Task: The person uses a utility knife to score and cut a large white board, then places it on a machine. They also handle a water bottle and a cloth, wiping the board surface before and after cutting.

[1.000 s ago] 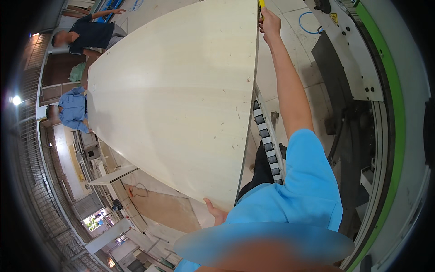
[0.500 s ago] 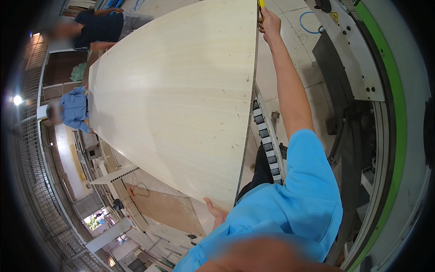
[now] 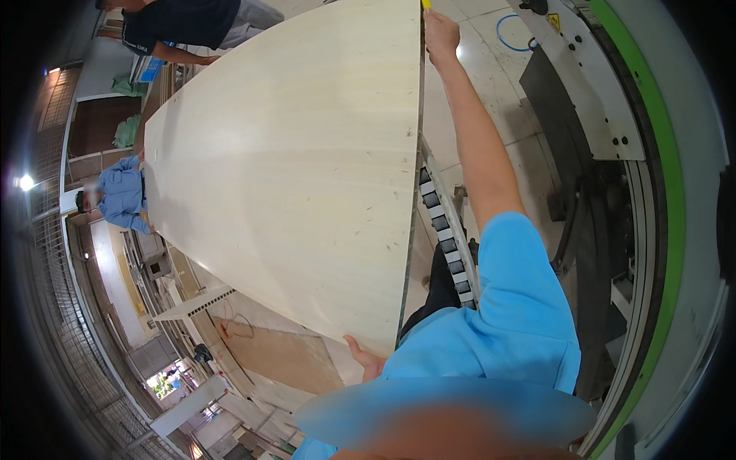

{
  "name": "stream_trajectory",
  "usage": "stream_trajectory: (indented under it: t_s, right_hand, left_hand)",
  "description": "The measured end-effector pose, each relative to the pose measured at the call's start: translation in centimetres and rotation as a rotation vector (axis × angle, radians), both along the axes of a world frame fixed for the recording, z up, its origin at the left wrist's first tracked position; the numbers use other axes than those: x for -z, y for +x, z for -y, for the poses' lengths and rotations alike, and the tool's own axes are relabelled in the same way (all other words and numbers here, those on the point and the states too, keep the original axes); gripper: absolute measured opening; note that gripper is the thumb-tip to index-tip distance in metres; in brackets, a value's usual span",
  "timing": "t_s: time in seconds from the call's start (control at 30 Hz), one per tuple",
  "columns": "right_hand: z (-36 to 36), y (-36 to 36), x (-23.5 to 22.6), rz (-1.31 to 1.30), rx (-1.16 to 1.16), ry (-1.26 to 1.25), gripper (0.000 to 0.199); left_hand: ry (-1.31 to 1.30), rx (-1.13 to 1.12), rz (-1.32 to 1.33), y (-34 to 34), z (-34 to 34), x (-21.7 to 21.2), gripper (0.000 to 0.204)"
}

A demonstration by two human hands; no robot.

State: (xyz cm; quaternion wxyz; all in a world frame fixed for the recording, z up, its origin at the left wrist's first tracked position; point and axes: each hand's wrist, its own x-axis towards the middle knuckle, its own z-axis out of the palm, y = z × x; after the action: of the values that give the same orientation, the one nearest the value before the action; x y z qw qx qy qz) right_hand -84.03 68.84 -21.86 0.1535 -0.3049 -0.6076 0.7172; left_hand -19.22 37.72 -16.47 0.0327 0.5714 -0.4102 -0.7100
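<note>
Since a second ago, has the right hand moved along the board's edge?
No. The right hand sits at the same far spot on the board edge, just as far past the roller rail; only the co-workers shifted.

The large pale wooden panel (image 3: 291,169) fills the middle of the view, smooth with faint grain and small dark specks. It runs from near to far, its straight right edge over a roller track.

The person wears a bright blue short-sleeved shirt (image 3: 506,330). The sleeve ends above the elbow, leaving the forearm bare. Dark trousers (image 3: 437,287) show below.
</note>
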Motion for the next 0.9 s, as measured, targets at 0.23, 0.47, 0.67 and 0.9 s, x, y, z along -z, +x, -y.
stream_trajectory:
  t_s: [0.23,0.47,0.67,0.9]
  right_hand:
    - [-0.2,0.1,-0.2,0.067,-0.032,-0.045,0.036]
    - [-0.3,-0.1,0.4,0.046,-0.017,0.092,0.037]
    - [-0.2,0.1,0.4,0.071,0.004,0.117,0.036]
    - [0.1,0.4,0.4,0.067,0.001,0.197,0.036]
  left_hand:
    - [0.031,-0.030,-0.006,0.7,0.6,0.7,0.082]
    - [-0.004,0.011,-0.030,1.5,1.3,1.5,0.084]
    - [0.041,0.009,-0.018,1.4,1.3,1.3,0.086]
    - [0.053,-0.005,0.003,1.0,0.9,0.7,0.086]
